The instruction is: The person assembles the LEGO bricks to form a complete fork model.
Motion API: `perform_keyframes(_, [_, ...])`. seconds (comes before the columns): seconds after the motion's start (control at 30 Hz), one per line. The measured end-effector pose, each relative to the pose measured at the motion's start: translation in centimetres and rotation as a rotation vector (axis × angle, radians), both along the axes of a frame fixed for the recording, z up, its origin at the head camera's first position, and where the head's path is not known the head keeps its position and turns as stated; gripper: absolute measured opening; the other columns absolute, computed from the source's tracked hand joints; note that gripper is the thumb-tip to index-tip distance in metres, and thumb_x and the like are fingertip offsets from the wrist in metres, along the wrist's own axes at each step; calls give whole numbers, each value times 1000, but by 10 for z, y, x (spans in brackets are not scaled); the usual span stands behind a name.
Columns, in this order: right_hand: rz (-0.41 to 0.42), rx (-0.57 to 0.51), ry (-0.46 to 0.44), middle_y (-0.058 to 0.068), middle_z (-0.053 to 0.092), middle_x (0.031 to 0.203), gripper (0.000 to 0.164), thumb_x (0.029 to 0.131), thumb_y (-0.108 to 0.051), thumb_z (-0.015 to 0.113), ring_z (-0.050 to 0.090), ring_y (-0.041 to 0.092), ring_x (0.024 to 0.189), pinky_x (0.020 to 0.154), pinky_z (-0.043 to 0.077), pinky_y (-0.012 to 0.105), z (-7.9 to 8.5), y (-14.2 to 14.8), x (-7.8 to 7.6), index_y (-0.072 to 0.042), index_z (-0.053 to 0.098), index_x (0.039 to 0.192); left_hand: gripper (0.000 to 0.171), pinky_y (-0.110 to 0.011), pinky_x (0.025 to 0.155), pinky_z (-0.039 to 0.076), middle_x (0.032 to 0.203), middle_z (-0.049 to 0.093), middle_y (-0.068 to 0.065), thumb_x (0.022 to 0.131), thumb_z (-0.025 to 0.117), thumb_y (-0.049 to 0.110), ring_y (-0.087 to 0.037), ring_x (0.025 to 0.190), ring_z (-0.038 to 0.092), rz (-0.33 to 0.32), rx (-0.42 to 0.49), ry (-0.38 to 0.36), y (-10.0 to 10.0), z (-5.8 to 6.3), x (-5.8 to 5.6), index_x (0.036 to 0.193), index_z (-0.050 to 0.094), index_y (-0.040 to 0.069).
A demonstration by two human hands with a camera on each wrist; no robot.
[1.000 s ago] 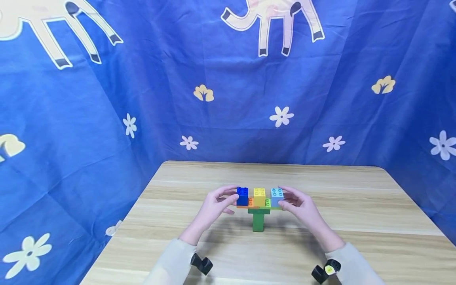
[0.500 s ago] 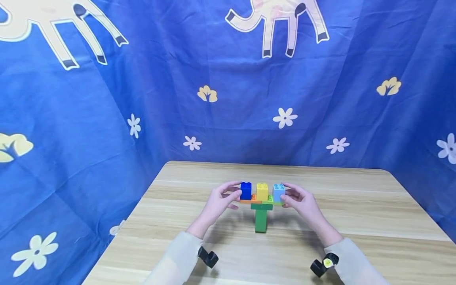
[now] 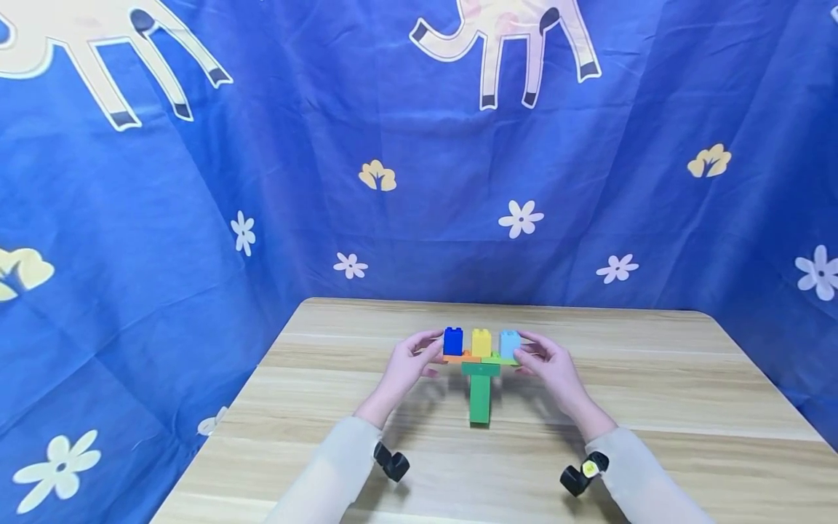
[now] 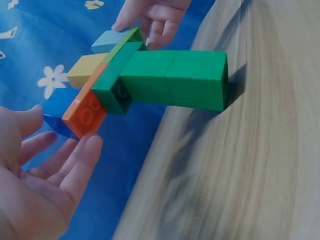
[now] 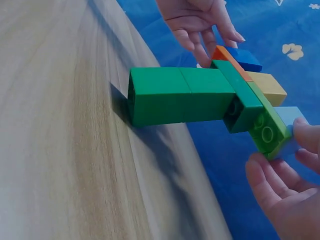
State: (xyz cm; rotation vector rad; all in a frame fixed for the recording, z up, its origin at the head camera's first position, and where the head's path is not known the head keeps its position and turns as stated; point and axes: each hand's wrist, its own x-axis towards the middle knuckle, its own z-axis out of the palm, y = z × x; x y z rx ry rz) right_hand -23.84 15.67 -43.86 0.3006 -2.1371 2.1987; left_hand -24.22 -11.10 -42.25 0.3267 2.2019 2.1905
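Observation:
A T-shaped structure of toy bricks is held between both hands in the head view. Its stem is a green column (image 3: 480, 400) under a green crossbar brick (image 3: 481, 369). Above that lie an orange brick (image 4: 85, 114) and a lime brick (image 5: 267, 132), bearing a dark blue brick (image 3: 453, 342), a yellow brick (image 3: 481, 343) and a light blue brick (image 3: 509, 343). My left hand (image 3: 407, 362) grips the dark blue end, fingertips under the orange brick. At the light blue end my right hand (image 3: 553, 366) pinches likewise, fingers under the lime brick. The column's foot is close over the table.
The wooden table (image 3: 327, 407) lies beneath, its far edge meeting a blue curtain (image 3: 419, 218) printed with flowers and animals. A black wrist camera sits on the left sleeve (image 3: 340, 455) and another on the right sleeve (image 3: 638, 466).
The brick structure has tipped: its studs show less and more of the green column faces the head camera. Both hands have risen slightly in view, keeping their grip.

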Motion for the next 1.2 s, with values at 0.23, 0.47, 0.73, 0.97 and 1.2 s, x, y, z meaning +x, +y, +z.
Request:
perform_keyframes(0.23, [-14, -17, -62, 27, 57, 110, 50, 87, -4, 63, 66, 32, 84, 77, 53, 44, -5, -2, -7, 3, 44, 133, 39, -55, 78, 49, 111, 61, -20, 93, 58, 18, -37, 91, 63, -11, 13, -55, 3, -8, -10, 125, 53, -2])
perform_keyframes(0.47, [-18, -21, -37, 18, 61, 103, 52, 85, -12, 68, 66, 27, 78, 72, 55, 40, -23, -1, -16, 5, 48, 129, 43, -48, 79, 52, 117, 58, -21, 92, 59, 21, -36, 93, 62, -12, 22, -104, 4, -22, -18, 128, 51, -2])
perform_keyframes(0.73, [-11, 7, -113, 12, 60, 98, 55, 84, -13, 69, 65, 25, 78, 73, 55, 40, -27, -4, -19, 6, 46, 130, 45, -41, 77, 54, 118, 59, -20, 92, 59, 25, -34, 88, 63, 20, -1, -205, 9, -27, -23, 128, 51, 0])
perform_keyframes(0.97, [-9, 61, -223, 21, 59, 106, 52, 89, -7, 60, 64, 30, 82, 73, 55, 40, -30, -6, -22, 11, 38, 134, 47, -35, 74, 55, 110, 62, -17, 93, 57, 30, -33, 90, 63, -2, 6, -256, 11, -36, -26, 128, 52, -1])
perform_keyframes(1.2, [22, 97, -294, 28, 54, 116, 50, 92, -7, 56, 62, 34, 87, 77, 54, 40, -31, -4, -24, 10, 36, 135, 53, -35, 74, 55, 110, 63, -18, 94, 53, 36, -30, 89, 64, -18, -3, -301, 13, -41, -28, 131, 48, -3])
